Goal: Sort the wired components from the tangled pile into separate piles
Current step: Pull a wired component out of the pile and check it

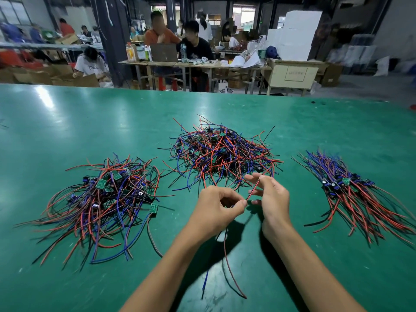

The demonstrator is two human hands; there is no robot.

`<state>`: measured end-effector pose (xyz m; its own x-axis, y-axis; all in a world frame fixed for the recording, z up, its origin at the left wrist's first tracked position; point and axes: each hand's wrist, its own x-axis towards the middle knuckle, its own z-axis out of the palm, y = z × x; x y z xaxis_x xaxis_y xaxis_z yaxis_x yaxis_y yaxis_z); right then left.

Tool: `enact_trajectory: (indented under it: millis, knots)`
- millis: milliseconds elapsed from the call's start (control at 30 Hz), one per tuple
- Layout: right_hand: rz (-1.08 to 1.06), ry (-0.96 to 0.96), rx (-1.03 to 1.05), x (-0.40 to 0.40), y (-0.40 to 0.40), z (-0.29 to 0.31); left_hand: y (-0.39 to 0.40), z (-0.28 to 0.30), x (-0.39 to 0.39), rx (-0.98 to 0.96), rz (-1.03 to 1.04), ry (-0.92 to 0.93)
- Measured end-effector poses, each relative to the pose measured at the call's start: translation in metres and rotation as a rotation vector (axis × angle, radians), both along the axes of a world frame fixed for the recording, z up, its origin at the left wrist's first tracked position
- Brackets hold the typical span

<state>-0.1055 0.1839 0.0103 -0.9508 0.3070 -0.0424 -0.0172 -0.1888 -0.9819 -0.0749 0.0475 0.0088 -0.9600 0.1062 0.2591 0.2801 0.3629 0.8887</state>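
Observation:
Three piles of small green circuit boards with red, blue and black wires lie on the green table (90,122). The tangled pile (221,154) sits in the middle, farther back. A loose pile (101,199) lies at the left, and a neat aligned pile (351,190) at the right. In front of the tangled pile, my left hand (216,210) pinches one wired component (227,255), whose red and blue wires hang down below it. My right hand (270,194) pinches that component's red-black wire between thumb and fingers.
The table's far edge runs across the view. Beyond it, several people sit at wooden desks with a laptop, bottles and papers. Cardboard boxes stand on the floor at the left, white boxes at the back right.

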Motion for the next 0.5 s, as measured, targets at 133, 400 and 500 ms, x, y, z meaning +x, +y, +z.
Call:
enact_trajectory:
  millis: [133,400,500]
  knots:
    - [0.002,-0.059,-0.136,-0.002,0.014,0.007,0.003,0.000,0.003,-0.006,-0.063,-0.043]
    - [0.309,-0.377,-0.771,-0.008,0.039,0.011,-0.008,0.004,0.003,0.032,-0.187,-0.136]
    - [0.306,-0.372,-0.705,-0.007,0.040,0.013,-0.010,0.005,0.003,0.074,-0.194,-0.160]
